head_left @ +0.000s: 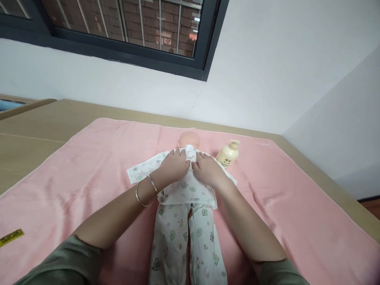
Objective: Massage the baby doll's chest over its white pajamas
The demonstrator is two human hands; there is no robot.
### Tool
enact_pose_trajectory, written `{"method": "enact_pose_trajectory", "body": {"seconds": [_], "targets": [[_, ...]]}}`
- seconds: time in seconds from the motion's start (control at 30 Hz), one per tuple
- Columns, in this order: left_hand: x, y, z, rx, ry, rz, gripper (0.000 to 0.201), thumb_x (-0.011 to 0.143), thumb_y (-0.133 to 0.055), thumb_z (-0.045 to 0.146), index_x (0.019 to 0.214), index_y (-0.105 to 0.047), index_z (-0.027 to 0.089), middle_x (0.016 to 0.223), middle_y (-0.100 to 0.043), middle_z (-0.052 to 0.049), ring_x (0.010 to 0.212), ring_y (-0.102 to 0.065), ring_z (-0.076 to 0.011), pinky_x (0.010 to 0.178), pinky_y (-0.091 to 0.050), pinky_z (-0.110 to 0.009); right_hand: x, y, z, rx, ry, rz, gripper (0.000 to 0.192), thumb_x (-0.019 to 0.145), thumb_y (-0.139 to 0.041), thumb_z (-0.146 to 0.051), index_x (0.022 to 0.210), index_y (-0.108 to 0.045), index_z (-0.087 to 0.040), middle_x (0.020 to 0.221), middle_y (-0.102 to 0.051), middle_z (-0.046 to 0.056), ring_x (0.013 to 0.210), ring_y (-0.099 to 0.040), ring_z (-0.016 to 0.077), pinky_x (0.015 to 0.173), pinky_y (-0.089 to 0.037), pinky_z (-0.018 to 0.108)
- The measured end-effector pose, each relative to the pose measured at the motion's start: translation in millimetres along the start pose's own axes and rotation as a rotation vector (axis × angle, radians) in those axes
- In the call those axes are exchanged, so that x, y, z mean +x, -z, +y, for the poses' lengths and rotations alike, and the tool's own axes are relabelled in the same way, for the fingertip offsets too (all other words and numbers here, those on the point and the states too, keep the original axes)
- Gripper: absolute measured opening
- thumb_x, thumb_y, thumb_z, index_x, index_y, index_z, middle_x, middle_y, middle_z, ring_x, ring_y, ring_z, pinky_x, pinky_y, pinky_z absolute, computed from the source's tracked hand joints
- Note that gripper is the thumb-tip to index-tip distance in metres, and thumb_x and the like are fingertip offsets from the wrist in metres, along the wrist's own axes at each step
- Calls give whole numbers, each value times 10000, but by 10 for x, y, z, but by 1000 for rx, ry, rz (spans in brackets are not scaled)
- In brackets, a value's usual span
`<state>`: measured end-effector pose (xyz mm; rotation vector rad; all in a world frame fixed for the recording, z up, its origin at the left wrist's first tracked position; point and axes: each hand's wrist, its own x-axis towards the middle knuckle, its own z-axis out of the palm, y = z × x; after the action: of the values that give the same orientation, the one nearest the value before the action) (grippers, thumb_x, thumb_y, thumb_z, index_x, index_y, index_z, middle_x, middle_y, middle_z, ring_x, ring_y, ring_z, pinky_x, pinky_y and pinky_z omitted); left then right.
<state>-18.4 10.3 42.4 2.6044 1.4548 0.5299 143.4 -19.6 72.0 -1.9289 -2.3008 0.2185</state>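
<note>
A baby doll (189,139) lies on its back on a pink towel (89,166), its head pointing away from me. It wears a white printed top (190,189) and matching trousers (204,233). My left hand (175,165), with two bangles on the wrist, rests on the doll's chest and pinches the top near the collar. My right hand (207,168) sits beside it and holds the other side of the collar. The fingertips of both hands meet just under the doll's chin.
A cream pump bottle (228,153) lies on the towel to the right of the doll's head. The towel covers a tan table (35,126) set against a white wall under a dark-framed window. A yellow label (11,237) lies at the towel's left edge.
</note>
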Motion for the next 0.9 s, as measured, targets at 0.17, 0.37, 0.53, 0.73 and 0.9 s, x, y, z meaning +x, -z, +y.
{"method": "enact_pose_trajectory", "body": {"seconds": [0.17, 0.37, 0.53, 0.73, 0.9], "targets": [[11, 300, -5, -78, 56, -154, 286, 968, -403, 316, 953, -662, 197, 1000, -728, -118, 893, -681, -269, 788, -521, -380, -119, 202, -55, 161, -6, 42, 375, 999, -385, -336, 1147, -699, -195, 1109, -754, 109, 1046, -685, 296, 906, -492, 387], [71, 571, -101, -203, 173, -92, 348, 948, -383, 287, 1025, -714, 215, 1029, -771, -81, 959, -708, -255, 812, -518, -329, 1, -55, -120, 189, 92, 336, 543, 991, -456, -329, 1503, -479, -148, 1623, -398, 131, 1534, -297, 289, 1239, -252, 457], [82, 602, -186, -162, 234, -3, 377, 926, -410, 304, 1137, -709, 212, 1132, -763, -95, 1099, -688, -277, 897, -516, -336, 89, -279, -104, 116, 233, 184, 540, 1011, -470, -400, 1492, -500, -156, 1638, -366, 154, 1547, -268, 312, 1254, -190, 529], [68, 633, -158, -196, 252, -10, 404, 926, -414, 319, 1189, -694, 192, 1191, -751, -104, 1140, -680, -281, 927, -516, -336, 50, -248, -124, 122, 195, 320, 543, 1009, -463, -367, 1506, -476, -146, 1659, -321, 152, 1556, -246, 303, 1263, -179, 521], [54, 655, -117, -305, 286, -1, 598, 920, -465, 352, 1484, -485, 153, 1331, -683, -165, 1230, -644, -315, 947, -514, -378, 49, -306, -154, 156, 211, 226, 535, 1024, -446, -374, 1506, -479, -143, 1605, -420, 163, 1535, -298, 320, 1247, -216, 567]]}}
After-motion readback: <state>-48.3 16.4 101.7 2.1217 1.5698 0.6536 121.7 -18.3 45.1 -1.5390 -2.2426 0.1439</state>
